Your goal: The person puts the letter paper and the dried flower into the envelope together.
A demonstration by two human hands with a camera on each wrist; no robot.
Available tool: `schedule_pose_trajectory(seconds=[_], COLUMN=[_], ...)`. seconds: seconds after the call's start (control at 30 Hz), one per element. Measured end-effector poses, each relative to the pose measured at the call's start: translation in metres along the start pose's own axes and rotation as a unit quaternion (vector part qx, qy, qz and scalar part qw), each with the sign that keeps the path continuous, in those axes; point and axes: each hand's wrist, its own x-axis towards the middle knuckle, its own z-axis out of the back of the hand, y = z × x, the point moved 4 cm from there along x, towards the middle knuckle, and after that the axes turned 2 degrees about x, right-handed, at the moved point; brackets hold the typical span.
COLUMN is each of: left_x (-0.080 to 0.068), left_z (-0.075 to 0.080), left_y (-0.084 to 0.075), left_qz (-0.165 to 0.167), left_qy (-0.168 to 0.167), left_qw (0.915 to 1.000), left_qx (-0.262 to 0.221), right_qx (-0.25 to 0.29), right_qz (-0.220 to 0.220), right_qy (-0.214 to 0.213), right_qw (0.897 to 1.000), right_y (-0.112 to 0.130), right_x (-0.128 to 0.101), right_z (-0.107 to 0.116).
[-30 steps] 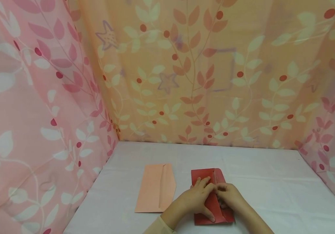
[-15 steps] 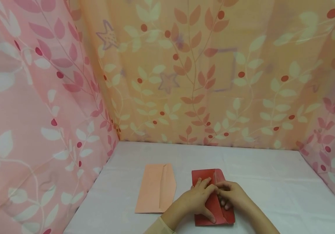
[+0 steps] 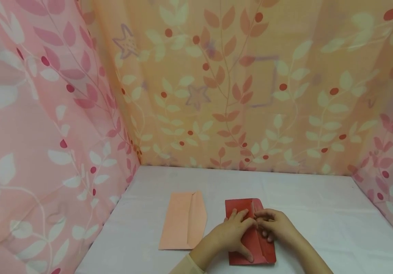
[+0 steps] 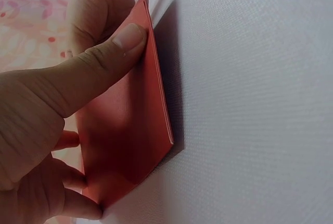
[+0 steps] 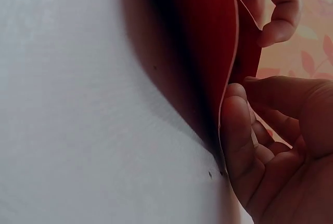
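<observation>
Leafy pink and orange curtains (image 3: 217, 83) hang on three sides of a table with a pale cloth (image 3: 320, 213). Two envelopes lie near the front edge of the table. The peach envelope (image 3: 184, 220) is on the left, and nobody is touching it. The red envelope (image 3: 249, 243) lies just beside it on the right, a little apart, and both hands are on it.

The red envelope is long and thin. Its long side runs from the front edge of the table toward the back, straight away from the person. Its open flap is on the right side.

The left hand (image 3: 230, 234) lies on the left half of the red envelope. Its fingers are spread and pressing down, and the left wrist view shows the thumb (image 4: 99, 70) pushing flat on the paper to hold it in place. The right hand (image 3: 276, 228) is at the flap side. Its fingers are curled around the edge of the flap, and in the right wrist view the flap (image 5: 229, 78) is lifted up off the table with the fingertips (image 5: 237, 130) under it.

Both hands meet near the middle of the red envelope, almost touching. The right hand is the one nearer the flap.
</observation>
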Motion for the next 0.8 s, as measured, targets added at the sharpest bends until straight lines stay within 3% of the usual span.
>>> schedule_pose_trajectory(seconds=[0.43,0.8], left_x=[0.000,0.001], left_z=[-0.009,-0.006], left_y=[0.001,0.004], left_qz=[-0.006,-0.025], left_qy=[0.005,-0.019], left_qw=[0.9998,0.9987], left_qx=[0.020,0.041], right_qx=[-0.051,-0.130], right_qz=[0.009,0.033], right_qy=[-0.013,-0.066], right_qw=[0.999,0.989], right_y=[-0.013,0.006], right_x=[0.004,-0.001], right_z=[0.002,0.008])
